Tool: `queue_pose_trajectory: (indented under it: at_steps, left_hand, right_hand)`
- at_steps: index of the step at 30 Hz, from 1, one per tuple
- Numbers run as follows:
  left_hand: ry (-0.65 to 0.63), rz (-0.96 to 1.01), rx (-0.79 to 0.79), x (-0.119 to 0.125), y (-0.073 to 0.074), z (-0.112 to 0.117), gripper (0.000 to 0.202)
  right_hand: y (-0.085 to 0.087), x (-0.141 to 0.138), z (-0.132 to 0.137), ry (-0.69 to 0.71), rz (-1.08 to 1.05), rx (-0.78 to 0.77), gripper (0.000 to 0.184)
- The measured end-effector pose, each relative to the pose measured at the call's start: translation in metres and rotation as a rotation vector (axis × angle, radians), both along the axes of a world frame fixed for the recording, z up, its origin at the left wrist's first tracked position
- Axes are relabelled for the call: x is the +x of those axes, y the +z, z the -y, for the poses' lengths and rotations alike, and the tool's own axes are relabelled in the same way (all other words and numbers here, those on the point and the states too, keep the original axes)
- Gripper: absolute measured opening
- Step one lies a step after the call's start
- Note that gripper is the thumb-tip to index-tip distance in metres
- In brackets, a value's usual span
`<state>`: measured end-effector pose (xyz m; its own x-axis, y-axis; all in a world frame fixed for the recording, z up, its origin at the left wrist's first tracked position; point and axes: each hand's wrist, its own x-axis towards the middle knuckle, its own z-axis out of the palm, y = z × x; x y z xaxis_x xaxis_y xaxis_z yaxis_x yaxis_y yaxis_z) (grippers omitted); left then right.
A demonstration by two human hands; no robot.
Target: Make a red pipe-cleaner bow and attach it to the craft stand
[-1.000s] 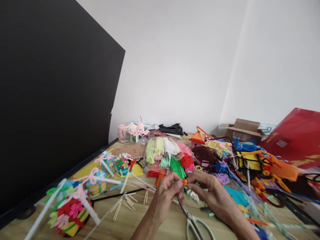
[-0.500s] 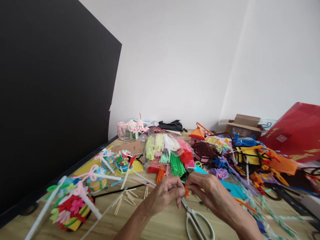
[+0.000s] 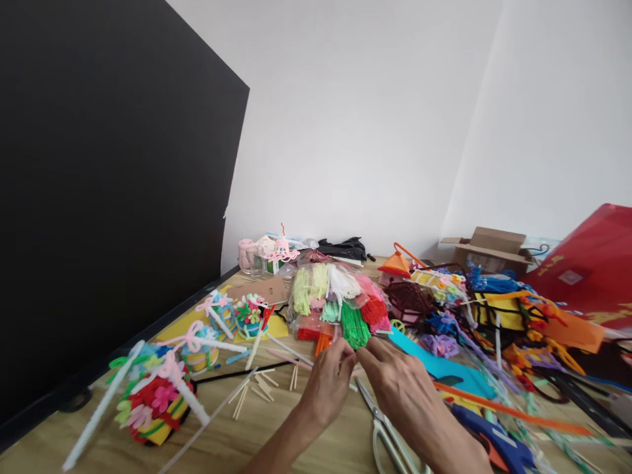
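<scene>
My left hand (image 3: 330, 385) and my right hand (image 3: 395, 375) meet over the middle of the table, thumbs and fingertips pinched together. An orange pipe cleaner (image 3: 513, 409) comes out from behind my right hand and stretches to the right; its other end is hidden by my fingers. Below the right hand lie scissors (image 3: 379, 416) with pale handles, partly covered by the wrist. Just beyond my fingertips is a bundle of green pipe cleaners (image 3: 354, 326).
Flower-decorated baskets (image 3: 158, 401) and short wooden sticks (image 3: 240, 401) lie to the left. Bagged pipe cleaners (image 3: 310, 289) sit behind. On the right are blue sheets (image 3: 461, 372), a dark blue glue gun (image 3: 498, 438), and a heap of finished crafts. A black panel (image 3: 108, 197) rises at left.
My hands have drawn closer together, hiding the orange bit that showed between the fingertips. More of the orange strip and the glue gun now show on the right. The view has shifted slightly.
</scene>
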<state>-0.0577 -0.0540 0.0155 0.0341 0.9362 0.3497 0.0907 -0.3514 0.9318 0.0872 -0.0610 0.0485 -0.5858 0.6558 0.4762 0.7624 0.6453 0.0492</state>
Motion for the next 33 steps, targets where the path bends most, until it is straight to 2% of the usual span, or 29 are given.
queue_pose_trajectory:
  at_steps: [4,7,10,15,22,28,33]
  left_hand:
    - [-0.060,0.294,-0.095,0.009,-0.006,-0.009,0.036]
    - [-0.100,0.469,-0.159,0.015,-0.001,-0.010,0.035]
    - [-0.106,0.587,-0.159,0.020,0.006,-0.007,0.033]
    - [-0.090,0.583,-0.134,0.023,0.010,-0.004,0.033]
    - [-0.069,0.525,-0.113,0.023,0.008,-0.005,0.035]
    - [-0.183,0.688,-0.167,0.028,0.003,-0.007,0.030]
    - [-0.173,0.879,-0.252,0.036,0.005,-0.007,0.038]
  right_hand:
    - [-0.004,0.000,-0.004,-0.001,-0.045,-0.020,0.019]
    - [-0.006,0.003,-0.008,-0.013,-0.094,-0.022,0.020]
    - [-0.007,0.004,-0.011,-0.002,-0.159,-0.010,0.026]
    - [-0.007,0.002,-0.009,-0.005,-0.208,-0.017,0.029]
    - [-0.003,0.005,-0.010,0.083,-0.372,-0.148,0.026]
    - [-0.002,0.011,-0.013,0.073,-0.418,-0.175,0.025]
    - [-0.006,0.008,-0.015,0.018,-0.333,-0.091,0.026]
